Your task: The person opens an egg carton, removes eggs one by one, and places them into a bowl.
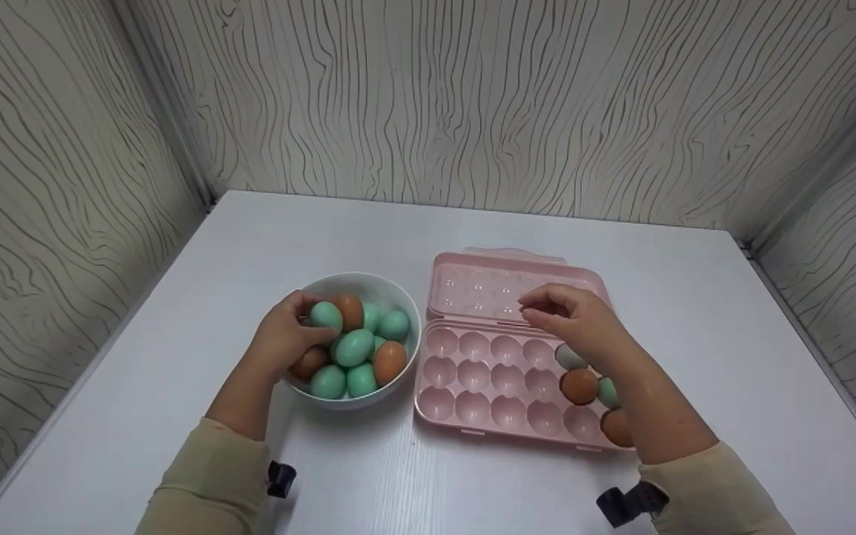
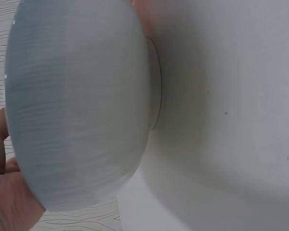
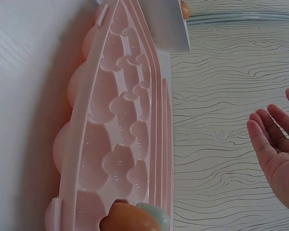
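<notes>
My left hand (image 1: 279,342) is at the left side of a white bowl (image 1: 357,282), pinching a green egg (image 1: 325,316) between thumb and fingers. Green and brown eggs fill the bowl around it. In the left wrist view, the bowl's outer wall (image 2: 82,106) hides that egg, and only part of the hand (image 2: 12,197) shows. Above the pink egg tray (image 1: 507,377) hovers my right hand (image 1: 580,319), its fingers loosely bent with nothing between them. The tray's right end holds several eggs, among them a brown egg (image 1: 579,386) and a pale egg (image 1: 569,357), partly covered by the forearm.
The tray's pink lid (image 1: 472,286) lies folded back behind it, hinged to the tray. Bowl and tray stand side by side on a white table (image 1: 309,230). Wood-grain patterned walls (image 1: 428,96) enclose the table at the back and sides.
</notes>
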The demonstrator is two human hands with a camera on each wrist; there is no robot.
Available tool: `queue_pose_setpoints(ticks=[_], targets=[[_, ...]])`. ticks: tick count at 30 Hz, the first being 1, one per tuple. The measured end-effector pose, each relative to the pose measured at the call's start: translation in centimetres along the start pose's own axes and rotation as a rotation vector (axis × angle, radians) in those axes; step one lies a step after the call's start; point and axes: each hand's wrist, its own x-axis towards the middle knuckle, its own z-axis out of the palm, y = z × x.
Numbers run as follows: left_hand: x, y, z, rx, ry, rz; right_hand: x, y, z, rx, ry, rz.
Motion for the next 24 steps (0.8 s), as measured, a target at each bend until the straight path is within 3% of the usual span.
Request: queue_pose_setpoints(ticks=[6,15,24], targets=[[0.3,0.1,0.0,-0.048,-0.013,-0.062,0.0,-0.3,0.0,-0.017,0.0,0.01],[0.7,0.1,-0.4,-0.125,-0.057,-0.164,-1.2,-3.2,0.0,-0.039,-0.011,0.01],[0.6,0.3,-0.5,-0.086,-0.079,-0.176,0.0,-0.2,0.1,-0.047,-0.01,0.02]])
